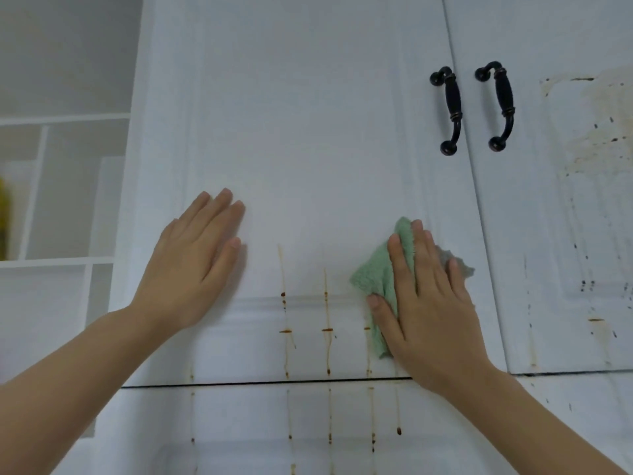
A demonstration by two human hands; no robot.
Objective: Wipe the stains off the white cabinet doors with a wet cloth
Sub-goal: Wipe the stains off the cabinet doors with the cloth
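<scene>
Right hand presses green cloth on stained cabinet door.

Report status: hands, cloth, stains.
Left hand flat on left door, bare. Right hand pressing green cloth to that door. Brown drip streaks unwiped beside cloth; right door smeared. Nothing in the way.

green cloth flat on left door; brown drip stains; right door smeared

Left hand lies flat on the left door; right hand presses the cloth beside it, handles above.
</scene>
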